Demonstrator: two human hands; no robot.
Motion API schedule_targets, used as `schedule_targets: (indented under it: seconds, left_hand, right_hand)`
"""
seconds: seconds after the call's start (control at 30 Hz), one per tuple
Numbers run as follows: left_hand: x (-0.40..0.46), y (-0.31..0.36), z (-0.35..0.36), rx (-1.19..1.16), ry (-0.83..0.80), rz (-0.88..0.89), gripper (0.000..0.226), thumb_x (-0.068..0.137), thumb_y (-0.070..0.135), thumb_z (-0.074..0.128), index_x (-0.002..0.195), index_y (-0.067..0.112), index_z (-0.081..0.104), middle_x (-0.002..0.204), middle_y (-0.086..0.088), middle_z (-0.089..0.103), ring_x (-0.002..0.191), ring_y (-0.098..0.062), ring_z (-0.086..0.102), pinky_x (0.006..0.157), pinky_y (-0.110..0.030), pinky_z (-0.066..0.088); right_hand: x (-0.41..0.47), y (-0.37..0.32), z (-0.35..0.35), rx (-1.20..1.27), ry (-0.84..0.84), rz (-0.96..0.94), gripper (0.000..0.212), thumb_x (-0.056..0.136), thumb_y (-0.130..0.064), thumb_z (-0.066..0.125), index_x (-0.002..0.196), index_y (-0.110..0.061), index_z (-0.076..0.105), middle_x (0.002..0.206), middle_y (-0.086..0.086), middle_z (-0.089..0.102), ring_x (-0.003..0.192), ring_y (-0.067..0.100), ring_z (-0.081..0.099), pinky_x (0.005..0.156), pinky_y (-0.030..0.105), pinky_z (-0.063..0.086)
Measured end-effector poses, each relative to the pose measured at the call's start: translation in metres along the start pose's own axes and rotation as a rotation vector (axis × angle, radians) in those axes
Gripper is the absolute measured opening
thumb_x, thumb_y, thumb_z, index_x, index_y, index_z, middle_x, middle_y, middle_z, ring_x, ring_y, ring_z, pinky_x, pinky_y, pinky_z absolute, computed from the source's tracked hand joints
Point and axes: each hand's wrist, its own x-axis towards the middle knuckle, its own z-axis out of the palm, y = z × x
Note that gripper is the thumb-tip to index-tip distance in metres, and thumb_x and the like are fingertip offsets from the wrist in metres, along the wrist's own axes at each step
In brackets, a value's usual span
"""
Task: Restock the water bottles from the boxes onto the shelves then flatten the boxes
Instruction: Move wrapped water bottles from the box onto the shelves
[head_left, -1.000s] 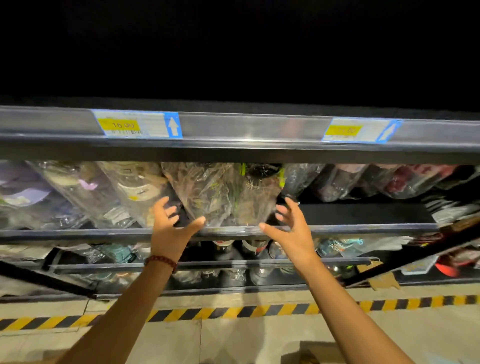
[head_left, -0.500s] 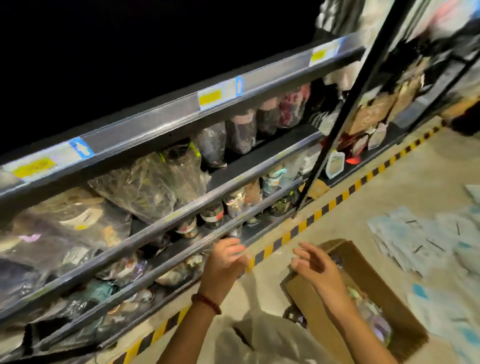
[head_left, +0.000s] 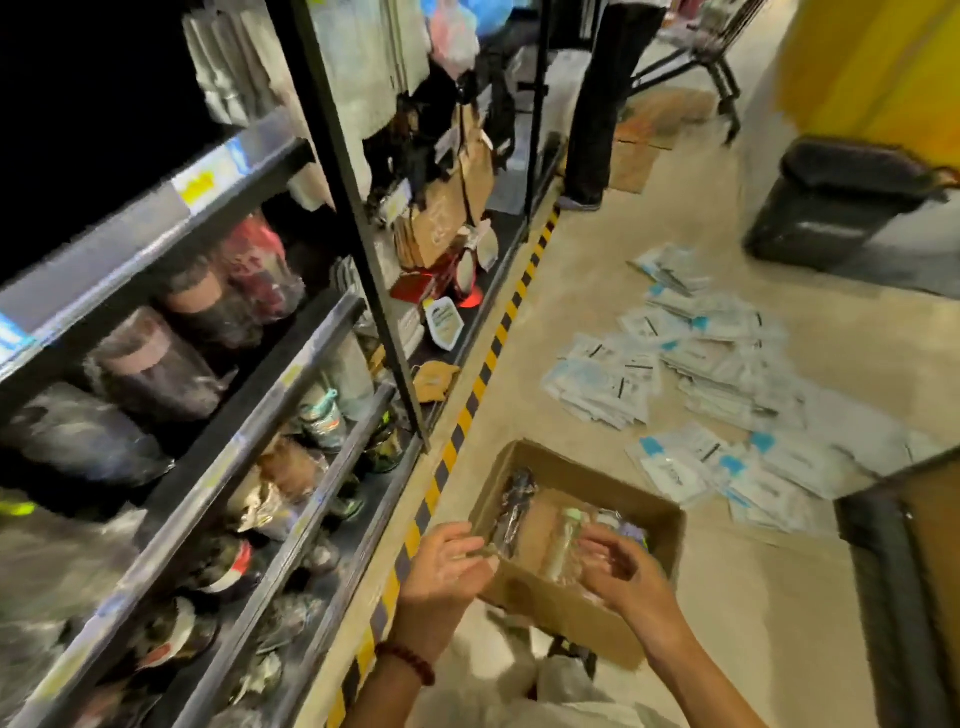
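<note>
Both hands, left hand (head_left: 447, 558) and right hand (head_left: 618, 569), hovered empty with loose fingers over the box (head_left: 576, 597) on the floor. A wrapped bottle (head_left: 563, 535) lay inside. It looked light and slippery, best held round its middle.

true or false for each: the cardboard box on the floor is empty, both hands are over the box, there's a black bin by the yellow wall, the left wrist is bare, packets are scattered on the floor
1. The cardboard box is empty. False: wrapped bottles lie inside it.
2. Both hands are at the box. True: the left hand is at its near left corner, the right hand above its contents.
3. A black bin stands by the yellow wall. True.
4. The left wrist is bare. False: it wears a beaded bracelet.
5. Packets are scattered on the floor. True.
</note>
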Motion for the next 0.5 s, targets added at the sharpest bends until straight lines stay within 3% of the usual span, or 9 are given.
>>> schedule_targets:
  seconds: [0.2,0.33,0.43,0.5]
  left_hand:
    - [0.050,0.019,0.061,0.085,-0.060,0.036,0.050,0.060,0.023,0.069,0.107,0.015,0.055,0.104,-0.006,0.065,0.093,-0.004,0.062,0.063,-0.007,0.047]
    - [0.082,0.015,0.104,0.127,-0.081,-0.019,0.043,0.058,0.021,0.068,0.099,0.018,0.056,0.097,-0.007,0.064,0.087,-0.007,0.062,0.058,-0.010,0.047]
    - [0.099,0.008,0.134,0.202,-0.114,-0.046,0.046,0.070,0.024,0.074,0.110,0.011,0.056,0.105,-0.003,0.063,0.083,0.002,0.060,0.059,-0.007,0.046]
    - [0.110,0.003,0.151,0.250,-0.156,-0.104,0.048,0.073,0.027,0.076,0.113,0.013,0.053,0.109,-0.004,0.063,0.090,0.002,0.057,0.061,-0.007,0.045]
  right_hand:
    - [0.035,-0.004,-0.064,0.073,0.078,0.012,0.037,0.074,0.008,0.072,0.099,-0.018,0.064,0.107,0.009,0.067,0.098,0.022,0.064,0.077,0.023,0.054]
    - [0.057,-0.004,-0.104,0.099,0.095,0.023,0.035,0.077,0.009,0.069,0.104,-0.013,0.062,0.102,0.004,0.066,0.087,0.011,0.062,0.065,0.011,0.051]
    - [0.068,0.009,-0.130,0.124,0.132,0.054,0.033,0.078,0.012,0.066,0.100,-0.012,0.064,0.110,0.011,0.065,0.094,0.021,0.062,0.083,0.026,0.054]
    - [0.075,0.022,-0.146,0.161,0.169,0.108,0.034,0.077,0.015,0.065,0.103,-0.005,0.063,0.113,0.017,0.063,0.097,0.027,0.060,0.079,0.025,0.055]
